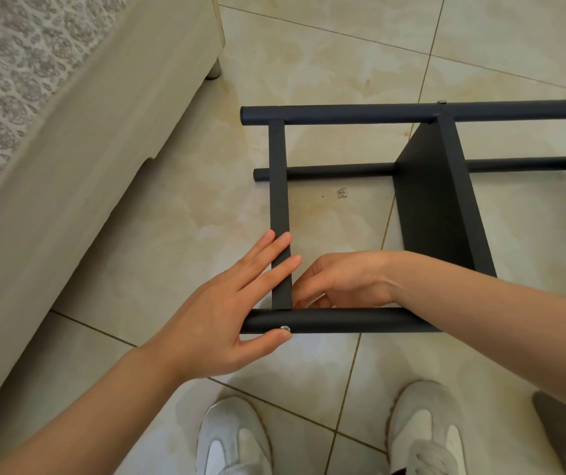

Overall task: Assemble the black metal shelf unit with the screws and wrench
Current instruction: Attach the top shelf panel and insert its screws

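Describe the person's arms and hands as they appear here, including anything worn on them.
The left forearm and right forearm are bare, with no sleeve in view. The left hand and right hand wear no gloves, and no ring, watch or bracelet shows. The fingernails that show look short and unpainted.

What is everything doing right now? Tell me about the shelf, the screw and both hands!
shelf unit, lying on its side on the floor.
crossbar, meeting the near tube at the corner.
screw, sitting in the near tube, head showing.
left hand, flat, straight fingers on the crossbar, thumb at the screw.
right hand, fingers curled inside the corner; what they hold is hidden.
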Demonstrator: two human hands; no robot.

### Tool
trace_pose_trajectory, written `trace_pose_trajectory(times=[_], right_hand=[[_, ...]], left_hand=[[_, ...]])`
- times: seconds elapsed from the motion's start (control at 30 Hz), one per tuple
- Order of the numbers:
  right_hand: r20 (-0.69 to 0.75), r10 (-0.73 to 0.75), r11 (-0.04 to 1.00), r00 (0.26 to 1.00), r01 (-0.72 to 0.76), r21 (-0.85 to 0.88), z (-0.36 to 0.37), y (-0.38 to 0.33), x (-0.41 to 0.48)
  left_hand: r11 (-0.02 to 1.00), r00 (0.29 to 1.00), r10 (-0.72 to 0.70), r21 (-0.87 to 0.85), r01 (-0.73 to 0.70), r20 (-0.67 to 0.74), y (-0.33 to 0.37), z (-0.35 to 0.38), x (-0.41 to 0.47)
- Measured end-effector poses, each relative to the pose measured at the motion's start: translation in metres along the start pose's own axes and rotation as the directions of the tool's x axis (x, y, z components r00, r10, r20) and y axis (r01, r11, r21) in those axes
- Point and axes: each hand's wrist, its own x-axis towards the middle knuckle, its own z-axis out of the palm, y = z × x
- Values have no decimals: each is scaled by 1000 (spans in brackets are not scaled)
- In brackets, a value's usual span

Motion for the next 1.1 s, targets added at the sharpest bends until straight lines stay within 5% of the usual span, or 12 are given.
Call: trace_pose_trajectory(times=[1.1], right_hand=[[-23,18,1000,1000,-18,-3,3,1,5]], left_hand=[[1000,1000,0,5,0,2,0,1,0]])
